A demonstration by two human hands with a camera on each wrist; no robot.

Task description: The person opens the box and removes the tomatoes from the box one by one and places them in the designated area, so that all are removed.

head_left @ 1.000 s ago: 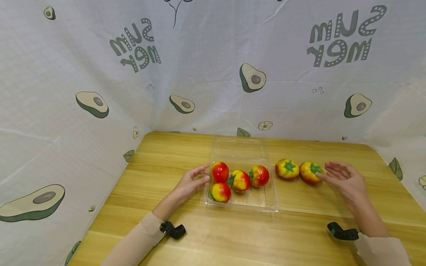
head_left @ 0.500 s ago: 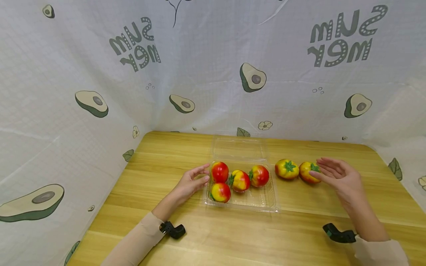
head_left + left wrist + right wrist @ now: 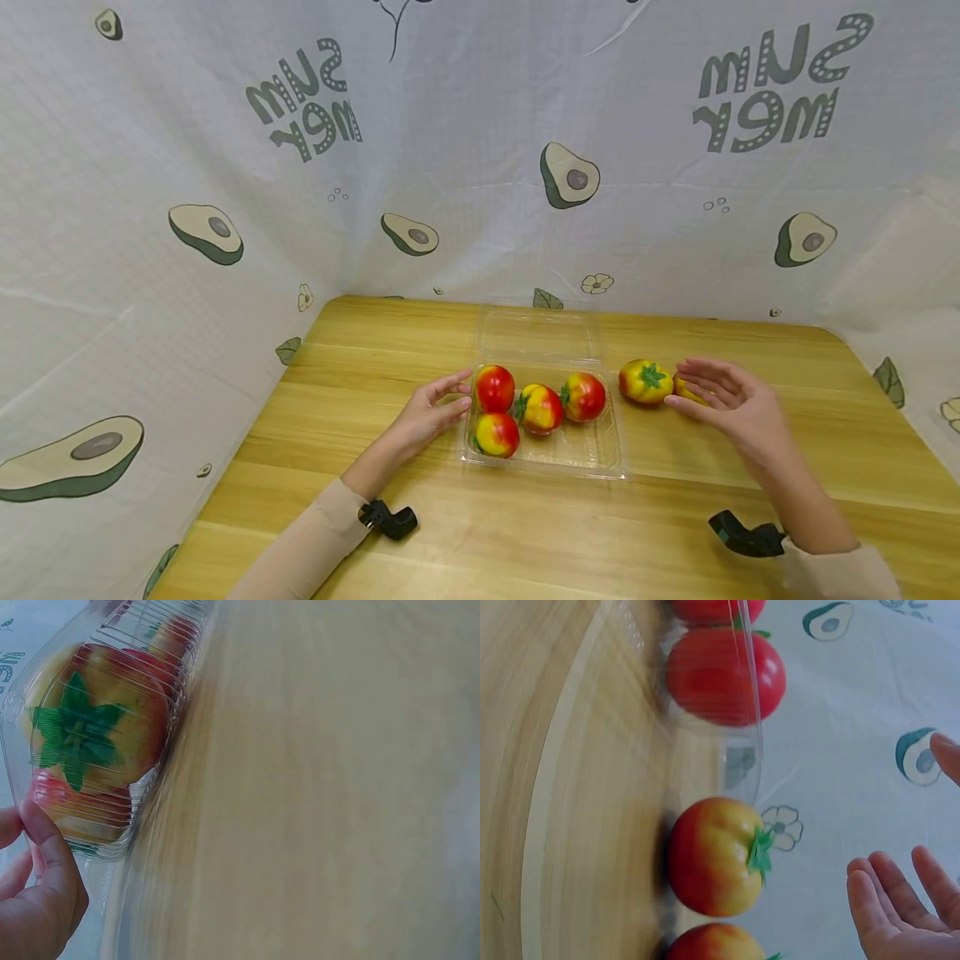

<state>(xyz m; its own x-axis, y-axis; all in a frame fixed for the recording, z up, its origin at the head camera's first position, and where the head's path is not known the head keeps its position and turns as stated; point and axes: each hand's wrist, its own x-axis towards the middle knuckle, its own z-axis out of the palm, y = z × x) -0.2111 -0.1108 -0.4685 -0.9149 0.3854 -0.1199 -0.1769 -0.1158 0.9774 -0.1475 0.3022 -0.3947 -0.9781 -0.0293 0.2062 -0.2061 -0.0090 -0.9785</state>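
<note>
A clear plastic clamshell box (image 3: 555,454) holds several red-and-yellow tomatoes with green leafy tops; one tomato (image 3: 496,388) sits in its far left corner. At the box's left rim, my left hand (image 3: 422,421) rests its thumb and fingertips, spread apart. The left wrist view shows these fingertips (image 3: 36,817) right at the clear wall. My right hand (image 3: 738,412) hovers with parted fingers and nothing in it. Under it, the outermost tomato is mostly hidden in the head view. Just left of its fingertips lies another tomato (image 3: 645,382), also seen in the right wrist view.
The box's hinged lid (image 3: 538,335) lies folded back toward the rear of the wooden table (image 3: 420,533). Behind stands a white curtain (image 3: 465,108) printed with avocados. A black wrist camera (image 3: 746,535) hangs by the right sleeve, another (image 3: 390,520) by the left.
My right hand has moved left from beside the outermost tomato to over it, covering most of it. The left hand, the box and the tomatoes have stayed in place.
</note>
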